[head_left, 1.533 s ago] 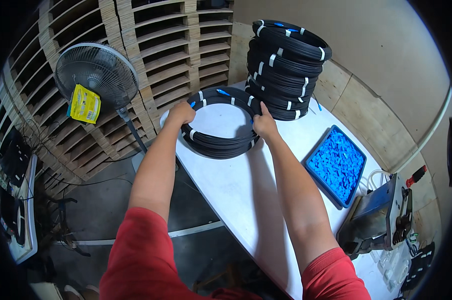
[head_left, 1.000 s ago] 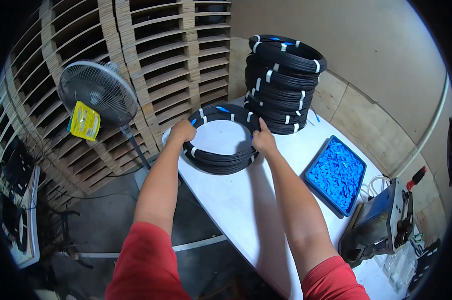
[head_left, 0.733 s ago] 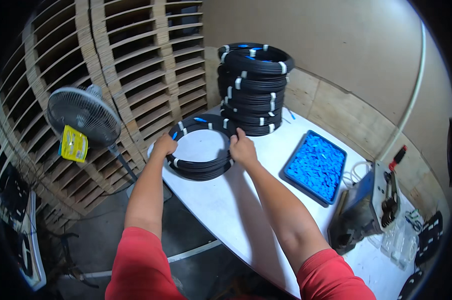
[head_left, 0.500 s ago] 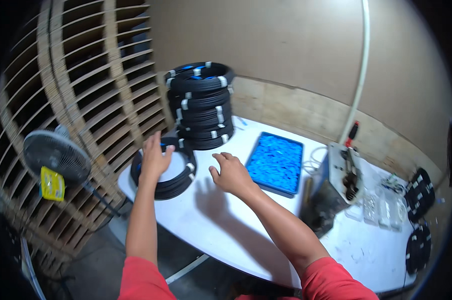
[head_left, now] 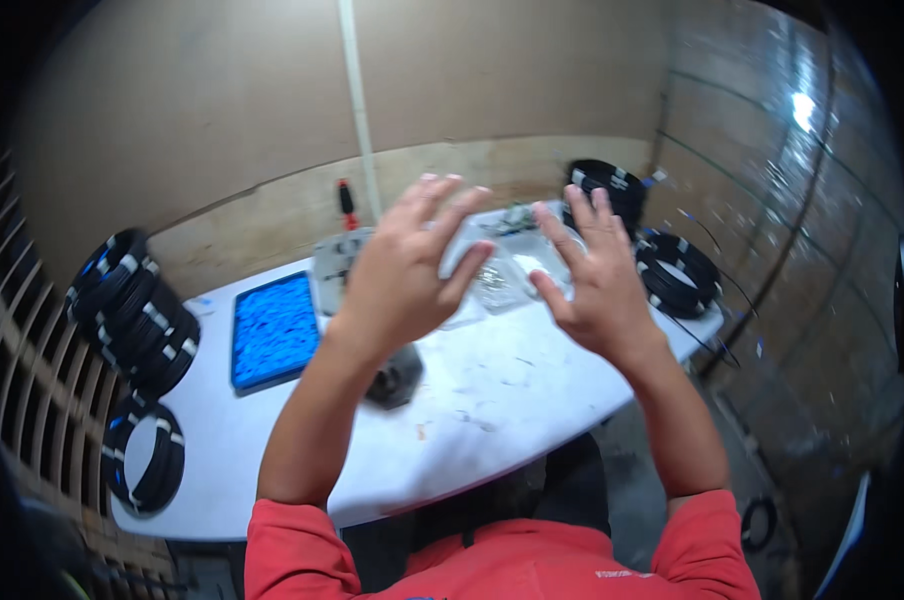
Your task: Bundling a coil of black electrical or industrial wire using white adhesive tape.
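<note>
My left hand (head_left: 412,260) is raised above the middle of the white table (head_left: 472,395), open with fingers spread and nothing in it. It partly hides a grey bench machine (head_left: 332,270), whose black-and-red handle (head_left: 347,203) sticks up behind. My right hand (head_left: 600,280), also open and bare, hovers farther right, nearest to transparent plastic containers (head_left: 537,262) and a bag of small parts (head_left: 497,288). Beyond its fingertips are black cable coils (head_left: 612,190) with white ties; another black coil (head_left: 678,275) lies at the table's right end. Neither hand touches anything.
A blue tray (head_left: 272,330) of small blue pieces sits left of the machine. Farther left stand a tall stack of black cable coils (head_left: 137,310) and a low coil pile (head_left: 144,455) near the table edge. Behind rise a wall and a pale pipe (head_left: 357,100); loose cable ends hang at right.
The view has swung right. My left hand has left the low coil pile, and both hands have moved right and up over the table's middle and right part.
</note>
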`<state>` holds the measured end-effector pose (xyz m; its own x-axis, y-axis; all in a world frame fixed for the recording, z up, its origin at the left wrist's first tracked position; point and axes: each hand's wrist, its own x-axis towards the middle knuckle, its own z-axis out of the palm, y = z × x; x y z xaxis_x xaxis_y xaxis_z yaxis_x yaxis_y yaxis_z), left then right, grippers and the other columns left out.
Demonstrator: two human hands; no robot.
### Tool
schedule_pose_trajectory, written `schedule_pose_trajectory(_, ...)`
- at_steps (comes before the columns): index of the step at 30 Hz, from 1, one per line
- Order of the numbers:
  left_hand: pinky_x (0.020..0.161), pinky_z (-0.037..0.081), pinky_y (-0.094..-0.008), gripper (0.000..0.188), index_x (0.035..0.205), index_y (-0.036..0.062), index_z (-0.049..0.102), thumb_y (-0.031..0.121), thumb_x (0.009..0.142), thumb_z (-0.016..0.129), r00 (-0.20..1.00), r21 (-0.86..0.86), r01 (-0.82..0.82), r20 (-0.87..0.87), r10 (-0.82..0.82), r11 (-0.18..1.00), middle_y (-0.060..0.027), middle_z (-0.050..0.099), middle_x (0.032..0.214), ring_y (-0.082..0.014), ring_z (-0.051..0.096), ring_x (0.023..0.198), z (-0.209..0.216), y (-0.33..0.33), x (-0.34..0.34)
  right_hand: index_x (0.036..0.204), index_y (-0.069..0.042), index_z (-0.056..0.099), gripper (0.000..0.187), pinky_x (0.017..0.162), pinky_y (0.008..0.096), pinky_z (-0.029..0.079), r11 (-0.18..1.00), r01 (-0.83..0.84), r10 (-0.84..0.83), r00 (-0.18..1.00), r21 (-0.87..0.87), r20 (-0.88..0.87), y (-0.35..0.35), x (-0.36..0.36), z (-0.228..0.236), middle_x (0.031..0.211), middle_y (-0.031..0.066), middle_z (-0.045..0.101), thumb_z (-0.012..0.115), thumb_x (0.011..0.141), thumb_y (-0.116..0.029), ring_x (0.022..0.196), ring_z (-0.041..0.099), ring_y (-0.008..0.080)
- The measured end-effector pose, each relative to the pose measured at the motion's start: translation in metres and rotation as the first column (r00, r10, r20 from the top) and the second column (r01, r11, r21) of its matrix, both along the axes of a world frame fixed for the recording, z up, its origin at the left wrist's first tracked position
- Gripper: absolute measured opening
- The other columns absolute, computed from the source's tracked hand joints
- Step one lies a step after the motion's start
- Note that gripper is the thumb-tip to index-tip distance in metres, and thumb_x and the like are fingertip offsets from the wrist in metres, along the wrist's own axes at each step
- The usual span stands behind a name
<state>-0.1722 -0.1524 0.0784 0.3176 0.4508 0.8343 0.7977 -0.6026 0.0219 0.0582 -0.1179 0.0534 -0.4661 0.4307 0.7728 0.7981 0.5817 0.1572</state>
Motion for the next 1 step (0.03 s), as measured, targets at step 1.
schedule_pose_trajectory(1, 0.105, 0.039, -0.0445, 0.045, 0.130, 0.0103, 0.056, 0.027, 0.089, 0.066, 1.000, -0.025, 0.004, 0.012, -0.003, 1.000, -0.0213, 0.049, 0.137, -0.0385, 0.047, 0.128, 0.0032, -0.0030, 0.0085, 0.144, -0.018, 0.044, 0.065, 0.111, 0.0581, 0.024, 0.991, 0.131, -0.131, 0.991, -0.014, -0.008, -0.0073, 0.0392, -0.0002, 0.151, 0.0233, 0.033, 0.066, 0.086, -0.037, 0.140, 0.027, 0.0456)
